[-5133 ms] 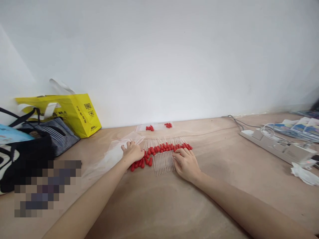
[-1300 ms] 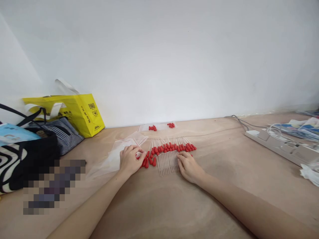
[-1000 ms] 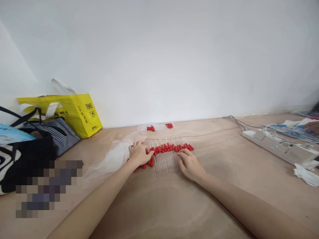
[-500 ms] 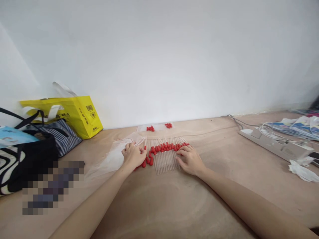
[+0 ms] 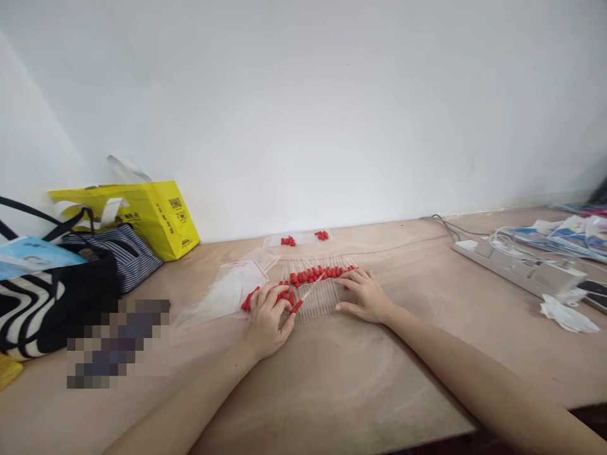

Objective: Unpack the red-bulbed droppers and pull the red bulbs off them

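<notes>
My left hand (image 5: 270, 321) is closed in a pinch on the red rubber bulb of a dropper (image 5: 310, 292), whose clear tube slants up to the right over the others. Many droppers with red bulbs (image 5: 315, 275) lie side by side in a row, their thin clear tubes pointing both away from me and toward me. At the row's right end rests my right hand (image 5: 366, 296), thumb and fingers apart, fingertips by the last bulbs. Loose red bulbs (image 5: 250, 299) lie beside and partly under my left hand, which hides some of them.
Clear plastic bags (image 5: 234, 287) lie left of the row. Farther back, a clear bag (image 5: 306, 240) holds two red clusters. A yellow bag (image 5: 177, 221) and a black-and-white bag (image 5: 90, 297) stand left. At right are a power strip (image 5: 502, 268), crumpled tissue (image 5: 569, 314) and a phone (image 5: 595, 294).
My left hand has come nearer and to the right, and a dropper now shows in its fingers, slanting across the row. My right hand stays at the row's right end. The view has shifted slightly.
</notes>
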Available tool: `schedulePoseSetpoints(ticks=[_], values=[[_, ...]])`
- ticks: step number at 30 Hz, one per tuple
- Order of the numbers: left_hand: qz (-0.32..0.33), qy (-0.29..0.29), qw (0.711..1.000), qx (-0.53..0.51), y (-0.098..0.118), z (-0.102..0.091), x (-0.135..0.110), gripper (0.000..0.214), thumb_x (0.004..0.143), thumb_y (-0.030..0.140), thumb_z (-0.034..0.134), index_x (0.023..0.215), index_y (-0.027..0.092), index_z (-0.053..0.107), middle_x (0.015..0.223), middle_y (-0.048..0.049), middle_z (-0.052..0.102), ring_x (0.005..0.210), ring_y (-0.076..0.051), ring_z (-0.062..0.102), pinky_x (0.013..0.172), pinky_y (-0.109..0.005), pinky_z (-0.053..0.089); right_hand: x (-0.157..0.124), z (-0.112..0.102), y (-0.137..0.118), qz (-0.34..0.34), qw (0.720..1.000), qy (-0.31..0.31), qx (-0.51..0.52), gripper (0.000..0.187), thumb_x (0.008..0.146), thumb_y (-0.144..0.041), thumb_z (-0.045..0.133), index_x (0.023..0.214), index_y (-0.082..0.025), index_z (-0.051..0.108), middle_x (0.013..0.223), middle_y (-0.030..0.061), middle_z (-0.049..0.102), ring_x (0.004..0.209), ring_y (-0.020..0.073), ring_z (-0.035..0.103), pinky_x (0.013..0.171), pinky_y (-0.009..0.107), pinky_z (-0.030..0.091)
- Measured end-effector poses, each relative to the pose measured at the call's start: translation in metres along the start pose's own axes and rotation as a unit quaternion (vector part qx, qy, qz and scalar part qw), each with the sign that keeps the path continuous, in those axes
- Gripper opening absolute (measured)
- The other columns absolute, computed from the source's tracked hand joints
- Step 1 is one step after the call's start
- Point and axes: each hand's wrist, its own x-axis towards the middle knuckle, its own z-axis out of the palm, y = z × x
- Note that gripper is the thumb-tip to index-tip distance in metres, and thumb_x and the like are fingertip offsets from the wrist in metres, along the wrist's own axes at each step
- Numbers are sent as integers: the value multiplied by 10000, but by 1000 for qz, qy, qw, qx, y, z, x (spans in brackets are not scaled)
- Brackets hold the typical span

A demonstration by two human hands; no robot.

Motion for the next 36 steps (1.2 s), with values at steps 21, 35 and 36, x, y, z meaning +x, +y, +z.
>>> schedulePoseSetpoints(ticks=[21, 35, 36], values=[[139, -12, 990, -34, 3, 13, 13, 279, 809, 188, 407, 1037, 163, 567, 1148, -75, 576, 1123, -224, 459, 972, -453, 306, 10, 23, -39, -105, 989, 89, -55, 206, 851, -192, 432, 898, -243, 626, 867, -10, 682, 1001, 175, 526, 1000, 456, 177], [151, -3, 988, -35, 8, 20, 14, 268, 856, 134, 348, 946, 149, 599, 1042, -61, 640, 1104, -212, 493, 998, -483, 267, 11, 29, -39, -131, 984, 103, -63, 190, 839, -171, 434, 896, -218, 609, 751, -6, 691, 968, 152, 560, 1034, 460, 119], [150, -5, 988, -35, 8, 20, 14, 273, 850, 123, 344, 930, 156, 603, 1044, -55, 639, 1106, -212, 491, 1004, -487, 249, 11, 29, -38, -136, 982, 110, -66, 190, 836, -165, 432, 883, -216, 609, 740, -6, 690, 964, 148, 563, 1035, 459, 114]])
